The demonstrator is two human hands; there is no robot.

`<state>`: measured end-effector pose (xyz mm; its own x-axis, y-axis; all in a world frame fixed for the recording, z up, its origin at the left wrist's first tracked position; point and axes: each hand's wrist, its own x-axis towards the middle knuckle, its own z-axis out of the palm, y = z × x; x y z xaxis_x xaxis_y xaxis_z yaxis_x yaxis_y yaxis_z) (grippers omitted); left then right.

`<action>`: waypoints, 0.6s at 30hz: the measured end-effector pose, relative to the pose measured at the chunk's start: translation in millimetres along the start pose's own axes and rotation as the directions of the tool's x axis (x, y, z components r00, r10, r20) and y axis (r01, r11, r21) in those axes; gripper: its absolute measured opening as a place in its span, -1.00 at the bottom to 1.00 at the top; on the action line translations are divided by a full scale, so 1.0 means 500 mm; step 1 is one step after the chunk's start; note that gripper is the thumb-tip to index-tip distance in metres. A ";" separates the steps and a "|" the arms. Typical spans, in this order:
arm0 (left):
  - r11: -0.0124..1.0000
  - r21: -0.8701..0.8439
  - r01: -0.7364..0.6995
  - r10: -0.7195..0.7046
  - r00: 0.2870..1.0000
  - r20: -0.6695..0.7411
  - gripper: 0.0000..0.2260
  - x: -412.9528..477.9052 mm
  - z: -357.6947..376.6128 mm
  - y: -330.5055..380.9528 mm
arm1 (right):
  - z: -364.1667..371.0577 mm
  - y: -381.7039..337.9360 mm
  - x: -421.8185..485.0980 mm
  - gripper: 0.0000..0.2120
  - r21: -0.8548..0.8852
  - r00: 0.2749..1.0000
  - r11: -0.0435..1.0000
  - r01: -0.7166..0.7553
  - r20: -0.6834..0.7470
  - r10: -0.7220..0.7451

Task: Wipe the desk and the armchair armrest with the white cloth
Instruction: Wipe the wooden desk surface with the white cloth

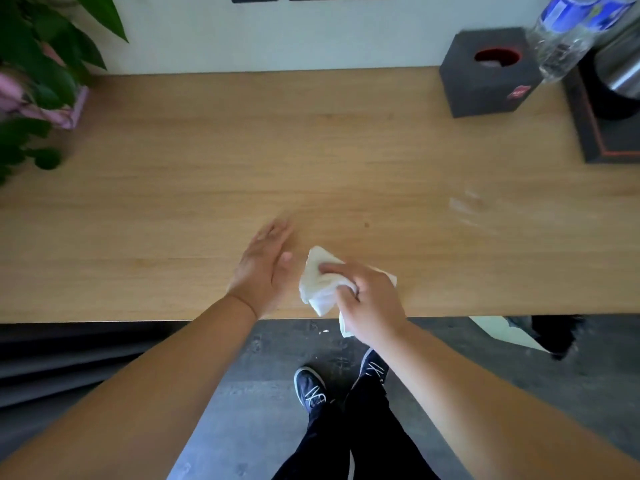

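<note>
Right hand [372, 299] grips the bunched white cloth [320, 289] at the desk's [173, 188] near edge. Left hand [263, 265] beside it, fingers extended, holding nothing. Tissue box [490, 72] far right.

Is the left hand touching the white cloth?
Apart. The head view shows a strip of bare desk between the open left hand and the cloth, which the right hand grips alone.

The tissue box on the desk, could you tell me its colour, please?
Dark grey tissue box, red-rimmed opening, seen in the head view.
</note>
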<state>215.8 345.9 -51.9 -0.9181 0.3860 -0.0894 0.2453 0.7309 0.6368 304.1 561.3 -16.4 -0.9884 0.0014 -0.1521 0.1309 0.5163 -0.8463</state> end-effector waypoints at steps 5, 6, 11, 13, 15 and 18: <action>0.968 0.243 0.068 -0.048 0.995 -0.087 -0.45 -0.034 -0.004 -0.035 | 0.003 -0.003 0.152 -0.48 -0.480 0.957 0.848 0.226 0.271 -0.101; 0.959 0.274 0.077 -0.054 0.994 -0.092 -0.46 -0.036 0.002 -0.038 | 0.016 0.003 0.153 -0.46 -0.519 0.939 0.806 0.284 0.322 -0.124; 0.941 0.325 0.094 -0.082 0.995 -0.050 -0.45 -0.035 0.006 -0.030 | 0.017 0.035 0.018 -0.56 -0.199 0.719 0.832 0.517 0.628 -0.297; 0.952 0.292 0.094 -0.081 0.995 -0.057 -0.43 -0.042 0.013 -0.005 | -0.016 0.037 -0.032 -0.59 -0.104 0.711 0.900 0.423 0.654 -0.258; 0.962 0.261 0.084 -0.078 0.996 -0.032 -0.41 -0.038 0.042 0.044 | -0.083 0.038 -0.036 -0.57 -0.047 0.831 0.975 0.216 0.534 -0.158; 0.973 0.222 0.062 -0.068 0.998 0.016 -0.39 0.000 0.109 0.138 | -0.240 0.048 0.033 -0.56 -0.010 0.952 0.999 0.033 0.304 -0.028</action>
<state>249.5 426.9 -49.8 -0.9276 0.3445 -0.1442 0.2504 0.8601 0.4444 281.8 676.6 22.1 -0.9214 -0.2738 -0.2759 0.0975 0.5243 -0.8459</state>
